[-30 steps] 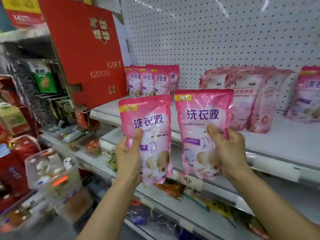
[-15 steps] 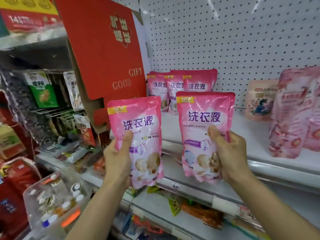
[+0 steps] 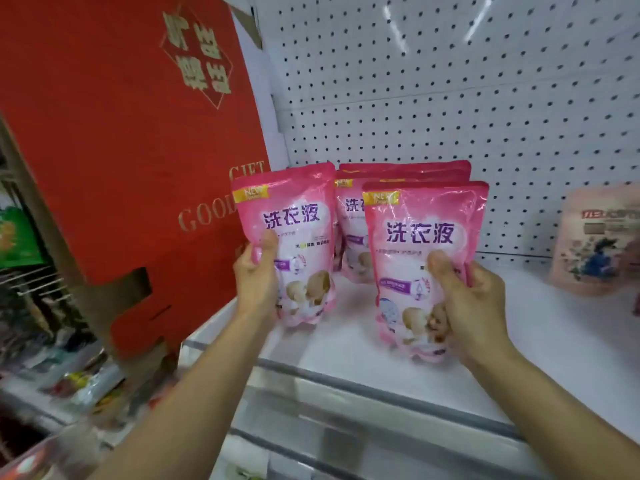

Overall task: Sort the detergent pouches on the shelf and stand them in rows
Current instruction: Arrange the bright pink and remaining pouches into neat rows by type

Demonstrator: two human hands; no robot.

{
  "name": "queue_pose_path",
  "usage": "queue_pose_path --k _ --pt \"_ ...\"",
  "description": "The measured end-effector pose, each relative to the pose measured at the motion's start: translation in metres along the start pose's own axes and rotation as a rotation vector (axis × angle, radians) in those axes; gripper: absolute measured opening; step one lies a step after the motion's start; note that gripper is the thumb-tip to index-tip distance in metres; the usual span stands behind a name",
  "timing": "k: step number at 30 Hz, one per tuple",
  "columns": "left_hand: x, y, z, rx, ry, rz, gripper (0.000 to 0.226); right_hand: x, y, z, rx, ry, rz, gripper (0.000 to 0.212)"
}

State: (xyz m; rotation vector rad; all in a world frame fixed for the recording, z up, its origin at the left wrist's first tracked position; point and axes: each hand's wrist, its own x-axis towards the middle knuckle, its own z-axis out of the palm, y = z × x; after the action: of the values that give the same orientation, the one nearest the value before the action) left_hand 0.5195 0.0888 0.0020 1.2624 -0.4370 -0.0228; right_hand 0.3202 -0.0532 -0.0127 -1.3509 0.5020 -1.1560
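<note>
My left hand [image 3: 256,278] grips a pink detergent pouch [image 3: 294,237] upright, over the left end of the white shelf [image 3: 561,337]. A second pink pouch of the same kind [image 3: 422,258] is held upright in my right hand [image 3: 474,306], its base low over the shelf's front part. Whether either base touches the shelf I cannot tell. Behind and between the two held pouches, a row of like pink pouches [image 3: 353,233] stands against the pegboard back, partly hidden.
A big red gift box [image 3: 131,140] leans at the shelf's left end, close to the left pouch. A pale pouch with a blue print [image 3: 599,244] stands at the right. White pegboard [image 3: 450,98] backs the shelf. Lower shelves with mixed goods lie below left.
Both hands have carried their pouches forward and left, from in front of the shelf edge to over the shelf, close to the standing row. The view has moved nearer.
</note>
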Motion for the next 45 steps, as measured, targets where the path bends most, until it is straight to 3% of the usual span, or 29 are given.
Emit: queue_pose_path --k 4,8,12,15,17,19,23,27,33,37,40,42,45 --pt "0.041 -0.028 0.011 -0.004 -0.044 -0.086 0.061 0.01 0.014 0.009 -0.078 0.0 -0.021 0.043" --pt "0.062 -0.042 0.014 -0.022 -0.052 -0.118 0.046 0.008 0.012 0.01 -0.138 0.004 -0.016 0.027" --pt "0.081 -0.043 0.02 0.006 -0.12 -0.096 0.043 0.005 0.001 0.013 -0.179 -0.033 0.034 0.026" --pt "0.089 -0.048 0.025 -0.005 -0.119 -0.049 0.042 0.009 0.004 0.021 -0.157 0.054 0.055 0.022" --pt "0.094 -0.054 0.025 -0.034 -0.093 -0.051 0.041 0.012 0.013 0.033 -0.119 0.114 0.058 0.033" --pt "0.099 -0.06 0.023 -0.061 -0.074 -0.063 0.042 0.018 0.023 0.05 -0.104 0.153 0.048 0.058" --pt "0.103 -0.063 0.019 -0.059 -0.054 -0.075 0.044 0.035 0.036 0.091 -0.122 0.203 -0.001 0.046" --pt "0.102 -0.06 0.019 -0.065 -0.08 -0.048 0.044 0.044 0.041 0.114 -0.139 0.185 -0.036 0.075" --pt "0.097 -0.058 0.016 -0.057 -0.131 -0.011 0.037 0.049 0.042 0.112 -0.235 0.176 0.006 0.042" --pt "0.09 -0.057 0.015 0.034 -0.162 0.043 0.004 0.045 0.035 0.113 -0.298 0.121 0.044 0.022" --pt "0.073 -0.048 0.012 0.058 -0.21 0.034 0.046 0.035 0.029 0.106 -0.366 0.11 0.024 0.018" --pt "0.054 -0.04 0.007 0.153 -0.186 0.142 0.07 0.022 0.025 0.097 -0.386 0.092 -0.051 0.027" --pt "0.024 -0.029 0.006 0.214 -0.2 0.408 0.071 0.001 0.02 0.075 -0.44 0.1 -0.144 0.038"
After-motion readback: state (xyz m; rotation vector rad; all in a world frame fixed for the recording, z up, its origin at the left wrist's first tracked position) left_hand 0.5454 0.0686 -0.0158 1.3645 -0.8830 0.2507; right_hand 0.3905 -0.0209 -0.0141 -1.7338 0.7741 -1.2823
